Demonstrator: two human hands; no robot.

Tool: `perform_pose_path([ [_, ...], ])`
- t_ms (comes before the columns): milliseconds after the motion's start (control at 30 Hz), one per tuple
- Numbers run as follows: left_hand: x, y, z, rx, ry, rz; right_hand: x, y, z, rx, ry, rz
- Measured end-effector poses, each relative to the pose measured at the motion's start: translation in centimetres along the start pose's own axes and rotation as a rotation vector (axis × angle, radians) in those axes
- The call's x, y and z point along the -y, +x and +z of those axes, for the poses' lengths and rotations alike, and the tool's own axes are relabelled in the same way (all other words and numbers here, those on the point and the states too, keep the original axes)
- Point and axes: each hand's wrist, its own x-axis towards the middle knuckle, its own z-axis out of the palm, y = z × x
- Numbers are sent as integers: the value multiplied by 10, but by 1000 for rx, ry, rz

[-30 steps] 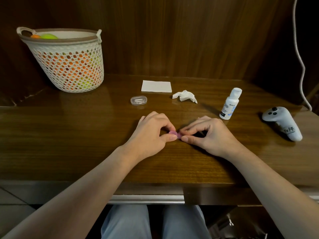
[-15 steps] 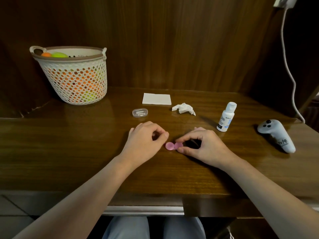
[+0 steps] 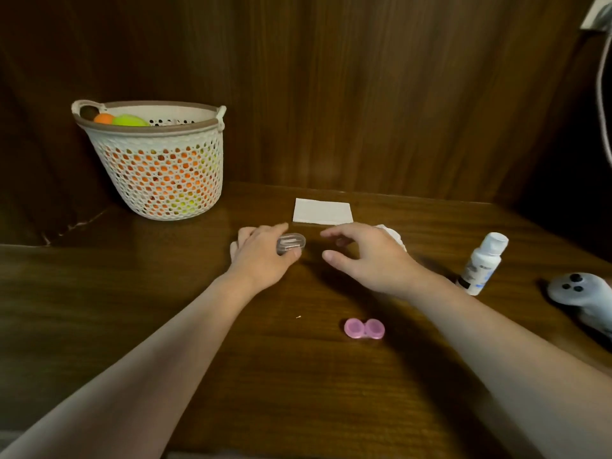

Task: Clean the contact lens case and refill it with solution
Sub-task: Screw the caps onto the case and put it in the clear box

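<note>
1. Nearest the person, the pink lens case (image 3: pixel 364 328) sits alone on the wooden table (image 3: pixel 132 293), both round caps on and no hand touching it. That looks like a case closed up, though whether it holds solution can't be seen.
2. Further out, the left hand (image 3: pixel 265 256) is wrapped around a small clear plastic box (image 3: pixel 290 244), fingers and thumb closed on it; something pale lies inside, too small to name.
3. Beside it, the right hand (image 3: pixel 371 256) hovers with fingers spread and curled, holding nothing, reaching toward that clear box.
4. Off to the right, the white solution bottle (image 3: pixel 482 264) stands upright with its cap on, well apart from the case.
5. Behind the hands, a crumpled tissue (image 3: pixel 394 235) peeks out past the right hand, and a folded napkin (image 3: pixel 323 212) lies flat.
6. My read: wiping and refilling seem finished or nearly so; the clear box is now the business.
</note>
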Motion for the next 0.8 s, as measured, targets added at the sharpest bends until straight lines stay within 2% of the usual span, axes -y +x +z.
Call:
perform_pose_path([
  [233, -1, -4, 4, -35, -32, 96, -4, 11, 14, -4, -72, -30],
  [400, -19, -33, -2, 60, -340, 182, 1, -15, -4, -32, -124, -148],
  [600, -39, -73, -4, 106, -562, 223, 20, -60, -31, -79, -143, -264],
  [800, -36, -97, 1, 228, -739, 176, 33, -93, -38, 4, -215, -333],
])
